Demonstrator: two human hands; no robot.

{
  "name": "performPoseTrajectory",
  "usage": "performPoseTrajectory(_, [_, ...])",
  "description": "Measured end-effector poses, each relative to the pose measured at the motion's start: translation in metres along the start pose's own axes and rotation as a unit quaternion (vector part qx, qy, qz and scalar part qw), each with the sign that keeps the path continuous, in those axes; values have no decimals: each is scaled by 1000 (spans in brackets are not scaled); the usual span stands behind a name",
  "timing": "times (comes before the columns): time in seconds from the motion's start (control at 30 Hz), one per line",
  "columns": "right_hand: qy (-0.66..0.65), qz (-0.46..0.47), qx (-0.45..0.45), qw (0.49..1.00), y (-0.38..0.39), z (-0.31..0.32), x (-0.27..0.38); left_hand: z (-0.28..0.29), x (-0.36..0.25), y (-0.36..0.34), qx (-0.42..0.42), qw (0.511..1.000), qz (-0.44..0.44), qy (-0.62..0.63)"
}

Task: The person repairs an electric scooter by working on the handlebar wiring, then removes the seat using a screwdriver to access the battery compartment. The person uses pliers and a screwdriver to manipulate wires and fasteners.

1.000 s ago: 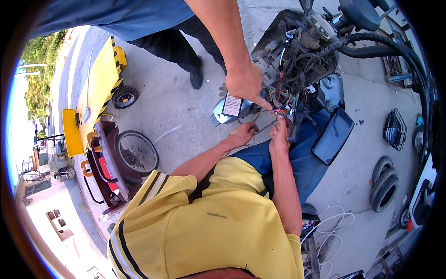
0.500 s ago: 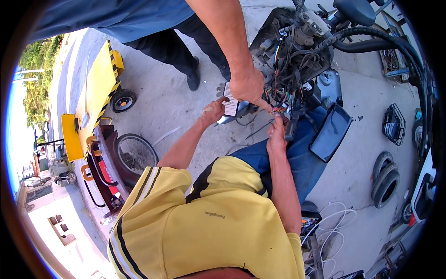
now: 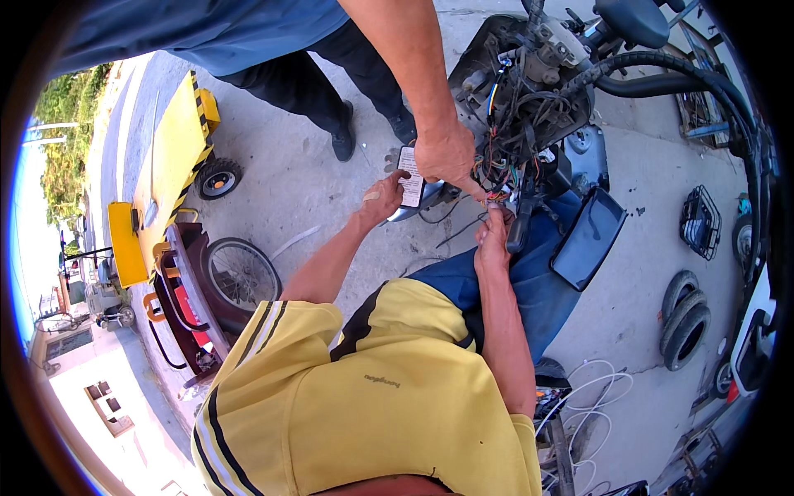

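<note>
Two hands are working at a stripped scooter's wiring. Nearest, the right hand is pinching closed on the wire bundle beneath the handlebar, steadying it for access. The left hand is gripping a small white card just beside it, angled readable. Beyond, a co-worker's hand is reaching into the same wires.
</note>
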State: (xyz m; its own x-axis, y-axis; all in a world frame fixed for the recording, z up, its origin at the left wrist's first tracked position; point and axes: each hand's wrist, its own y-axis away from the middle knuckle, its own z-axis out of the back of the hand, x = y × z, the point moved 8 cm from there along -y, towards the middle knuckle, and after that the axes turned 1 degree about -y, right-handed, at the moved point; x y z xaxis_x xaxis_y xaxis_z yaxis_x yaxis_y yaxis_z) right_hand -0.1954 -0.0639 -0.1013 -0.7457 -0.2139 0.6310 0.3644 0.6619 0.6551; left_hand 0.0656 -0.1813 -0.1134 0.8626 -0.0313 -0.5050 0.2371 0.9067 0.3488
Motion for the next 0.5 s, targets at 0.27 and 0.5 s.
performPoseTrajectory(0.27, [-8, 12, 1, 1000, 2, -4, 4, -32, -126, 95, 120, 981, -88, 125])
performPoseTrajectory(0.5, [8, 26, 15, 1000, 4, -3, 4, -49, -149, 107, 142, 976, -111, 125])
